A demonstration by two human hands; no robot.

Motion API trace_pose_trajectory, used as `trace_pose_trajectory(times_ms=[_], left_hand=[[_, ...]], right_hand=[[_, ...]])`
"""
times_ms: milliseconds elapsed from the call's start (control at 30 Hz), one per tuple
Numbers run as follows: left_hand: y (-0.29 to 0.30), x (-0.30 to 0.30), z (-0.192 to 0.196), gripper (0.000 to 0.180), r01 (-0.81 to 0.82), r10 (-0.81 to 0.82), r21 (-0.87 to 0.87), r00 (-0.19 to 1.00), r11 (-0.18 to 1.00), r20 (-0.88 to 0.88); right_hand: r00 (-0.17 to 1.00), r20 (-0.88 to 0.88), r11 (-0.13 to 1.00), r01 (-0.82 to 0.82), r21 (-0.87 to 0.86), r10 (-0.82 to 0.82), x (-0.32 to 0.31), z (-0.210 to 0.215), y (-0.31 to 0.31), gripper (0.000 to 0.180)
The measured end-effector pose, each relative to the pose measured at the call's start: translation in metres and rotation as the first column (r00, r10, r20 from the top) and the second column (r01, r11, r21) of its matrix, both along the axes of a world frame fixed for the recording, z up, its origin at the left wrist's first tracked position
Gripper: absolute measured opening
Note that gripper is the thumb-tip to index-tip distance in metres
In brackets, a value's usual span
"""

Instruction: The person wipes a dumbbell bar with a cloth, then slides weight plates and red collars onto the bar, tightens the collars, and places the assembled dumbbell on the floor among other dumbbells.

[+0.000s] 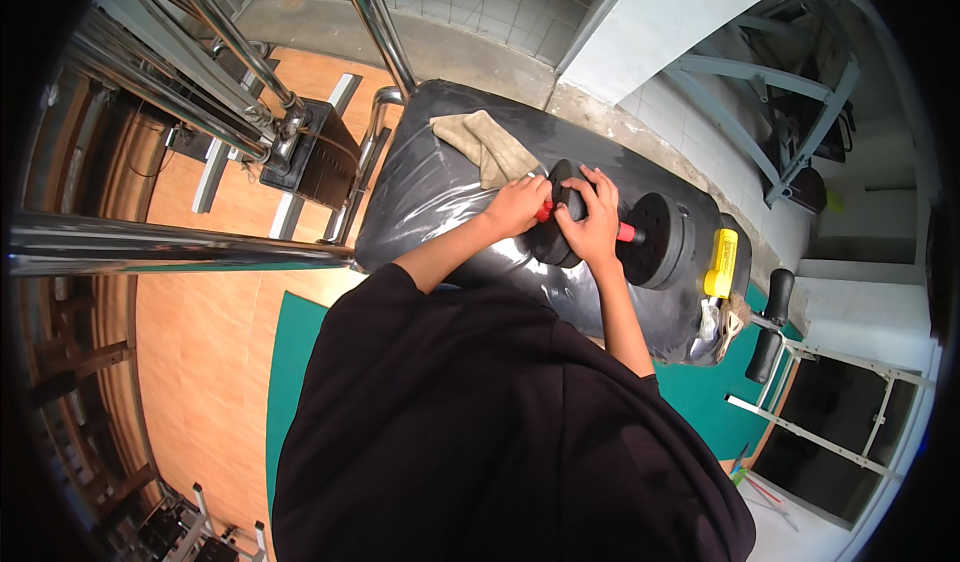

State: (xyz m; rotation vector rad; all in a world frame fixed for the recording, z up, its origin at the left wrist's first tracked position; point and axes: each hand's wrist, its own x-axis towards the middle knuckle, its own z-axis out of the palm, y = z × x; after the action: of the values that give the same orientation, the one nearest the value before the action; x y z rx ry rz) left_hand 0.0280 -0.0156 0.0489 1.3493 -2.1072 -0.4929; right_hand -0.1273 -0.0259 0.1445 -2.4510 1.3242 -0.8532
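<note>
An adjustable dumbbell lies across a plastic-wrapped black padded bench [420, 197]. Its right-end black weight plates [650, 242] stand on edge, and a bit of red handle [627, 232] shows beside them. My left hand [514, 208] closes its fingers round a red collar nut [544, 211] at the left end. Over the left-end weight plates [552, 244] curls my right hand [596, 224], thumb and fingers gripping the edge. A beige cloth [484, 148] lies folded just beyond my left hand.
On the bench's right end are a yellow bottle-like item [721, 262] and a bundle of cord [735, 320]. Chrome posts and a weight stack [318, 157] rise at left. A grey metal frame [790, 92] stands far right, a padded roller [765, 354] nearer. Green mat [700, 402] lies below.
</note>
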Motion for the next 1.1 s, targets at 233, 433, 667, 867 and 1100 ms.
trace_pose_trajectory(times_ms=[233, 433, 667, 867, 1100], left_hand=[[-0.038, 0.022, 0.023, 0.058, 0.276, -0.197, 0.469, 0.957, 0.839, -0.211], [-0.011, 0.007, 0.028, 0.048, 0.142, -0.163, 0.164, 0.980, 0.976, 0.118], [0.005, 0.004, 0.001, 0.040, 0.086, -0.083, -0.041, 0.993, 0.995, 0.079], [0.003, 0.000, -0.017, 0.021, 0.077, -0.039, -0.250, 0.987, 0.965, 0.153], [0.001, 0.002, -0.018, 0.017, 0.108, -0.033, -0.346, 0.976, 0.932, 0.214]], right_hand=[[1.000, 0.010, 1.000, -0.005, -0.004, 0.005, -0.001, 0.001, 0.000, 0.033], [1.000, 0.024, 1.000, 0.003, 0.002, -0.003, -0.002, -0.002, 0.001, 0.033], [1.000, 0.015, 1.000, 0.002, -0.001, -0.002, -0.001, -0.003, 0.002, 0.033], [1.000, 0.016, 1.000, -0.011, -0.019, 0.011, 0.000, -0.004, 0.002, 0.033], [1.000, 0.014, 1.000, -0.013, -0.013, 0.014, 0.001, -0.005, -0.007, 0.032]])
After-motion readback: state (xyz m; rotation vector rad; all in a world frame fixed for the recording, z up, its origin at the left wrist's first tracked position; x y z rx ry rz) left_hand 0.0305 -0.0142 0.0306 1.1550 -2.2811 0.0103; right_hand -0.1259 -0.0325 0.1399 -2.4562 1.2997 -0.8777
